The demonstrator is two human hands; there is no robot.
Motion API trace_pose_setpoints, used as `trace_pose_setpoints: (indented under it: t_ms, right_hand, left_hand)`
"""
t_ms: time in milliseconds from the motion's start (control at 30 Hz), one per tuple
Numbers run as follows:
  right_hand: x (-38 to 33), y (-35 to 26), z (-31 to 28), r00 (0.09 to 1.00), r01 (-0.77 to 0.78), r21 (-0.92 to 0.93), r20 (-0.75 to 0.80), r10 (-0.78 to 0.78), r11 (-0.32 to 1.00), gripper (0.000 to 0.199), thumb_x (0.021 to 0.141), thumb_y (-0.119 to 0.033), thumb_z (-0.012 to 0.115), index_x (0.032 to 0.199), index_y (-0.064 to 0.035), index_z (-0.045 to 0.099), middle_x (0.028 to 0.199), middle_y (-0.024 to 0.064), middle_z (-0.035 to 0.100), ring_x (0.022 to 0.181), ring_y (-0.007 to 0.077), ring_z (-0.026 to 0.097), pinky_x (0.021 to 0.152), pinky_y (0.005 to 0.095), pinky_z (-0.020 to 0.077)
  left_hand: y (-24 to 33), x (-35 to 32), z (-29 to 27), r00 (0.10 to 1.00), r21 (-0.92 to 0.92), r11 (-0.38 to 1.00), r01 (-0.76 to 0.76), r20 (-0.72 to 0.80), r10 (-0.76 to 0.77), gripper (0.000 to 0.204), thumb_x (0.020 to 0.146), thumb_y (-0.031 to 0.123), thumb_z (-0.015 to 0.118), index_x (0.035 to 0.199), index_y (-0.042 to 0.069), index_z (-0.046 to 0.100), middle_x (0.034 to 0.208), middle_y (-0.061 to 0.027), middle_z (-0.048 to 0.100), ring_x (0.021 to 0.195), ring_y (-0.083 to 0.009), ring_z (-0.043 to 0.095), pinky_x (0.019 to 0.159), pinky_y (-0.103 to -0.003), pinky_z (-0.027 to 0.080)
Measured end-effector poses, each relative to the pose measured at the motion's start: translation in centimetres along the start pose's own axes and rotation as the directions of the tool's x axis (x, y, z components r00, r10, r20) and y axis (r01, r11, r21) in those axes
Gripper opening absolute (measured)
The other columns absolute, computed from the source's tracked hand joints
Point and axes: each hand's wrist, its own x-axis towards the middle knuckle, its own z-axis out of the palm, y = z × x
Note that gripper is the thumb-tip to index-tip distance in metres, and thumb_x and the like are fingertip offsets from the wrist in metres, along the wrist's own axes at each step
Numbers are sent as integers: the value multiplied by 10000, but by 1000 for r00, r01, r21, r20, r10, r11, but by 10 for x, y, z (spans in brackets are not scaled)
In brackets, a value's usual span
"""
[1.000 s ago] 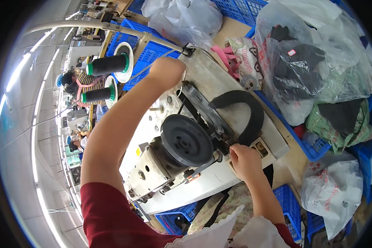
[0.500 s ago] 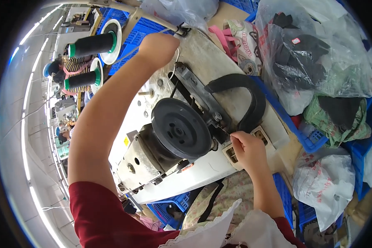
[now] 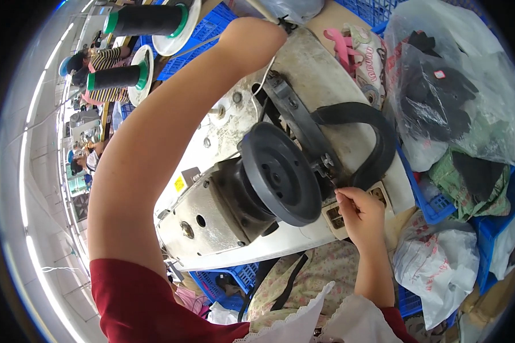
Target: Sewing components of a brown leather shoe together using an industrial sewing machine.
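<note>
My right hand (image 3: 361,212) is pinched, thumb against forefinger, beside a small metal winding mechanism (image 3: 324,164) on the sewing machine. Whatever lies between the fingertips is too small to name. Far up at the machine table's other end, my left hand (image 3: 254,44) is curled, its fingertips turned away from sight, next to a black clamp (image 3: 286,25) on a rod. Between my arms lies the pale sewing machine head (image 3: 203,214) with its large black handwheel (image 3: 283,174). A grey metal belt guard (image 3: 294,108) runs behind the wheel.
A thick black curved pad (image 3: 377,134) rests on the table. Two black thread cones (image 3: 146,21) stand at the upper left. Plastic bags of dark fabric (image 3: 435,103) and blue crates (image 3: 435,206) crowd the right side. A pale tray (image 3: 333,217) sits beside my right hand.
The whole view has shifted, and the machine appears larger and further right. My left hand stays near the clamp, and my right hand stays pinched by the winding mechanism.
</note>
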Motion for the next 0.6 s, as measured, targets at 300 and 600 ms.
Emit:
trace_pose_setpoints:
  t_ms: [300,600]
  right_hand:
    - [-5,0,-1,997,-74,12,8,74,997,99,884,-24,673,971,17,699,745,58,671,592,69,582,538,206,442]
    - [-1,-8,-6,949,-313,240,113,294,919,143,932,-91,648,1034,9,665,816,20,656,687,61,600,579,187,454]
  left_hand:
    - [7,4,1,992,-67,995,-74,-108,66,55,697,51,657,721,50,706,752,-160,698,718,-306,705,613,-404,555]
    - [25,-4,-46,981,-223,974,35,194,9,193,789,204,635,833,44,733,831,-169,714,784,-331,704,699,-445,557]
